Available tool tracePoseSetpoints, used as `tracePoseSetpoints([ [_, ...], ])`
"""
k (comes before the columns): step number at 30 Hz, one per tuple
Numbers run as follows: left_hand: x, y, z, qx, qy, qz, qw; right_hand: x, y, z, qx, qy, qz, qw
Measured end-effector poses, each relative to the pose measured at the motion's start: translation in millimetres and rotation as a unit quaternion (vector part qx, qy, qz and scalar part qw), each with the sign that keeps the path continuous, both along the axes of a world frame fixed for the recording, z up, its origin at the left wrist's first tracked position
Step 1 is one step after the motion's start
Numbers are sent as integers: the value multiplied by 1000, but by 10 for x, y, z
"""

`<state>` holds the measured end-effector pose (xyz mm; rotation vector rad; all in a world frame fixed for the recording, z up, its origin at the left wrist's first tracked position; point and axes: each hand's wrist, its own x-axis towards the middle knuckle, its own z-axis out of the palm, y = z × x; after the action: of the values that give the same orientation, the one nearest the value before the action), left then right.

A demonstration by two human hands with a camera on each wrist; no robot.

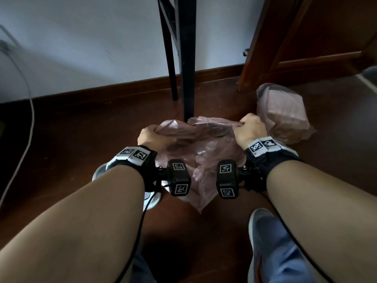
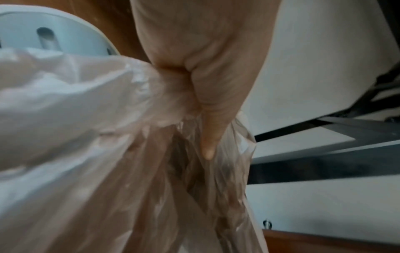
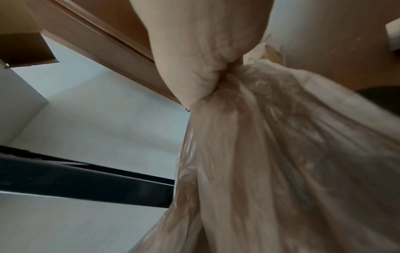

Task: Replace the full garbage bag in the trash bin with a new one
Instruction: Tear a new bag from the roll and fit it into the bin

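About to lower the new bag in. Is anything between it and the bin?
Nothing visible. Both the left hand and right hand hold the new bag spread above the bin, which is mostly hidden. The full bag sits off to the right.

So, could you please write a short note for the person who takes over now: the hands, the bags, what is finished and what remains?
Left hand: grips one bunched edge of the new pink bag.
Right hand: grips the opposite edge.
The new bag hangs spread between the hands, above the white trash bin, which is mostly hidden.
Full bag: on the floor to the right, beside the wooden furniture.
Done: the full bag is out.
Left: open the new bag, seat it in the bin, fold its edge over the rim.
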<state>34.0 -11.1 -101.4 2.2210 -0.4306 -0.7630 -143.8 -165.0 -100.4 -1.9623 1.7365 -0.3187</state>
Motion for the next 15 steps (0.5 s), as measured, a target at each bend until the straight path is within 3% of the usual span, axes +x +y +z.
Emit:
tracePoseSetpoints([
  [7, 85, -56, -53, -69, 216, 28, 974, 155, -69, -94, 44, -48, 88, 994],
  [9, 150, -61, -84, -69, 212, 75, 972, 193, -102, -97, 41, -85, 90, 991],
  [12, 259, -21, -199, -63, 140, 187, 970, 170, -158, -128, 19, -123, 33, 992],
  [15, 318, 19, -242, -42, 119, 193, 973, 155, -179, -161, -2, -123, 17, 992],
])
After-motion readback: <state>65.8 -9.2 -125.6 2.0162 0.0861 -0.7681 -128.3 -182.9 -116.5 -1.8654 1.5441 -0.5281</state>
